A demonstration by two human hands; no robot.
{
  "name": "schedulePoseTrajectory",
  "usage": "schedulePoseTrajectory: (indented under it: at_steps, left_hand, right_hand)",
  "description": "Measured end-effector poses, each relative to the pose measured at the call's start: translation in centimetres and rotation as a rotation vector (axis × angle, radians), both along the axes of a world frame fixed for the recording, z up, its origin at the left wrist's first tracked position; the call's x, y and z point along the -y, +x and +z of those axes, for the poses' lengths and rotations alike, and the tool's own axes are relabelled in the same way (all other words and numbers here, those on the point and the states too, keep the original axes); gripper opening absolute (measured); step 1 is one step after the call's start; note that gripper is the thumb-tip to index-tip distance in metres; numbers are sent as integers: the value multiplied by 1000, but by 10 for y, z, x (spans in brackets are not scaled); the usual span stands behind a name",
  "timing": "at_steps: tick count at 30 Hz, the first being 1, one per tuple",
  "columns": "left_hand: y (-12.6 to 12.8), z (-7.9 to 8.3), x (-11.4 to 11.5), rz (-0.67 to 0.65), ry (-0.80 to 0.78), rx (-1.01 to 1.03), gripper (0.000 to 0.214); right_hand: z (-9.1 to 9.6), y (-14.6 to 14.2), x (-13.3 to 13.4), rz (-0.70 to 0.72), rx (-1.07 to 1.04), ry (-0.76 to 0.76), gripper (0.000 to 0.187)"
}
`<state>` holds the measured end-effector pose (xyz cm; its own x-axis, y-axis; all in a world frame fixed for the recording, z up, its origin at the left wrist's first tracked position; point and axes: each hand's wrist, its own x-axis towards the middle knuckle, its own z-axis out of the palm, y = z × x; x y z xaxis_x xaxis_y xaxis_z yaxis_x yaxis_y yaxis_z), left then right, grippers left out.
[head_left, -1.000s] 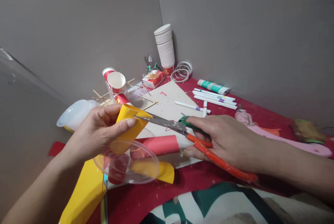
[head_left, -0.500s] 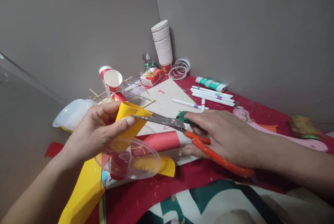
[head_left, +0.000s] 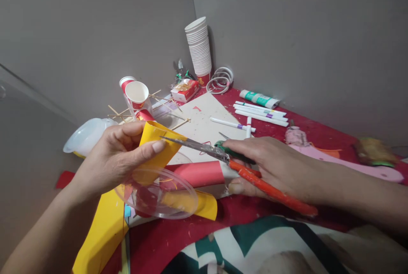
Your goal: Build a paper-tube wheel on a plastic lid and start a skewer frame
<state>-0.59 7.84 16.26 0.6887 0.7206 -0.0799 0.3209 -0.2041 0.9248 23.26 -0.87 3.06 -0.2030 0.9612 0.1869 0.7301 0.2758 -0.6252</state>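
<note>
My left hand [head_left: 116, 159] pinches a folded yellow paper piece [head_left: 156, 148] between thumb and fingers, and a clear plastic lid [head_left: 159, 195] hangs under the same hand. My right hand [head_left: 270, 167] grips scissors [head_left: 223, 157] with orange and green handles. The blades lie across the top edge of the yellow piece. Below them a red paper roll [head_left: 199, 173] and a curled yellow sheet [head_left: 204, 204] lie on the red table [head_left: 242, 214].
A stack of white paper cups [head_left: 200, 48] stands in the wall corner beside wire rings [head_left: 219, 81]. Markers [head_left: 259, 114], a glue tube [head_left: 259, 99], loose cups [head_left: 137, 95], wooden sticks, a small box [head_left: 185, 89], beige cardboard [head_left: 204, 123] and a plastic container [head_left: 84, 135] lie around.
The scissors and my right hand have shifted slightly along the yellow piece's edge; the view has tilted a little. My left hand keeps its grip.
</note>
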Motion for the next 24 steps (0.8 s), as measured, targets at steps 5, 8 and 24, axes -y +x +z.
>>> schedulePoseTrajectory:
  at_steps: [5,8,24]
  left_hand:
    - [-2,0,-1,-14,-18,-20,16]
    - [-2,0,-1,-16,-30,-15,18]
    - [0,-4,-3,18,-78,-48,17]
  right_hand:
    - [5,0,0,57,-53,-15,59]
    - [5,0,0,62,-59,-38,59]
    - [-9,1,-1,-39,13,142,54]
